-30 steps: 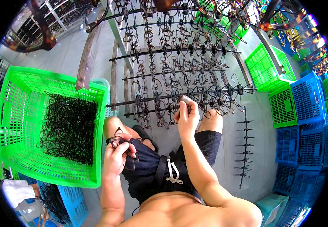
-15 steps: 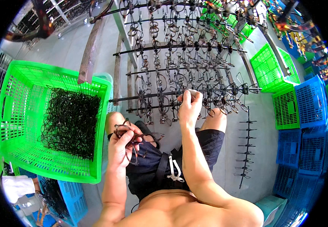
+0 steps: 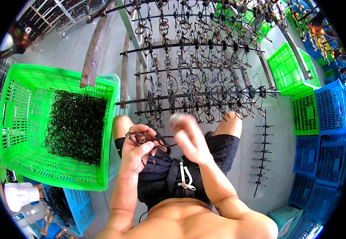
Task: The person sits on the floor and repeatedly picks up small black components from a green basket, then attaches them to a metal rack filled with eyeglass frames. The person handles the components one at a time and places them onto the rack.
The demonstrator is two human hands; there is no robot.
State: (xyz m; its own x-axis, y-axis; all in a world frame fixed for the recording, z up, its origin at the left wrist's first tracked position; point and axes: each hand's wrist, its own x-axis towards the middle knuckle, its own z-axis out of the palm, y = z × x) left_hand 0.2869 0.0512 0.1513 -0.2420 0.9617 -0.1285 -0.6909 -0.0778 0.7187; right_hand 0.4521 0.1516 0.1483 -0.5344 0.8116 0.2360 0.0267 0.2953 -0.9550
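Observation:
My left hand (image 3: 139, 153) is closed round dark brown eyeglass frames (image 3: 159, 138), held above my lap with the thumb on top. How many frames are in it I cannot make out. My right hand (image 3: 191, 139) is beside them, near the end of a temple arm, its fingertips smeared by motion. Just beyond both hands stands a rack of dark horizontal rods (image 3: 161, 96), hung with many eyeglass frames. To my left, a large green plastic basket (image 3: 111, 131) holds a heap of thin black frames or wire-like parts (image 3: 77, 127).
A rod with several clip-like crosspieces (image 3: 263, 159) is low on the right. Green crates (image 3: 286, 67) and blue crates (image 3: 328, 107) are stacked along the right side. A wooden bar (image 3: 93, 55) juts over the green basket. At lower left shows another person's white sleeve (image 3: 21, 195) by a blue crate (image 3: 79, 209).
My right hand has come back from the nearest rod toward my left hand. My left hand has shifted slightly right, and the frames in it are turned differently.

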